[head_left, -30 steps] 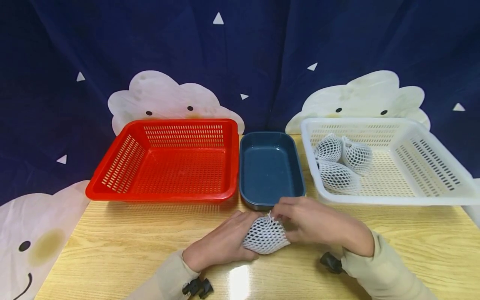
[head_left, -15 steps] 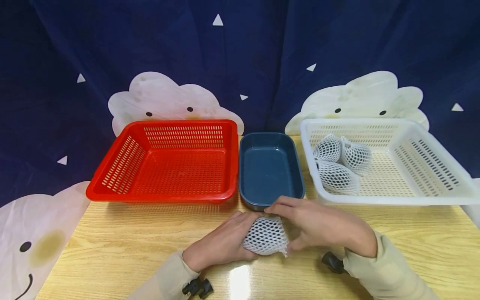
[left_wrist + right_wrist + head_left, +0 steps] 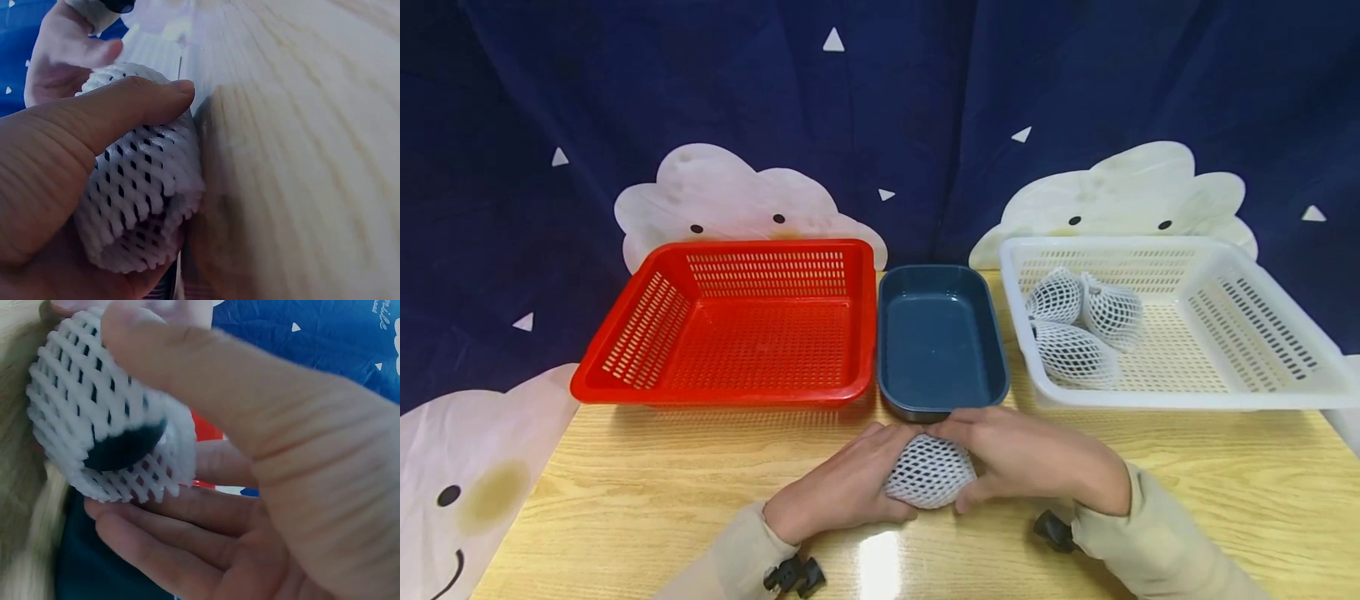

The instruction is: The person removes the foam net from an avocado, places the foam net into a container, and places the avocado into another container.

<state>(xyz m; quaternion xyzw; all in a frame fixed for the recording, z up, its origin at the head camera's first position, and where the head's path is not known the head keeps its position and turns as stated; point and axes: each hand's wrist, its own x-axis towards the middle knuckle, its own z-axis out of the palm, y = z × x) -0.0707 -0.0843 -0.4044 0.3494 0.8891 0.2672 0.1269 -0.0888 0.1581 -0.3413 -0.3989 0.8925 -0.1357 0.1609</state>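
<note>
The left hand (image 3: 846,482) grips 1 end of the white foam net (image 3: 931,473), in which a dark object (image 3: 128,447) is seen, and the right hand (image 3: 1026,454) holds the other end between its thumb and fingers. This net is at the wooden table (image 3: 647,475), just in front of the blue tray (image 3: 942,346), which stands between the red basket (image 3: 767,342) and the white basket (image 3: 1187,398) with 3 netted objects (image 3: 1114,312).

1. Red basket (image 3: 760,350): one.
2. White basket (image 3: 1180,350): one.
3. Blue tray (image 3: 940,350): one.
4. White foam nets (image 3: 928,472): four total; three in white basket, one outside it.
5. Worktop (image 3: 700,454): one.
6. White triangles (image 3: 833,41) on backdrop (image 3: 917,92): six, head view.
</note>
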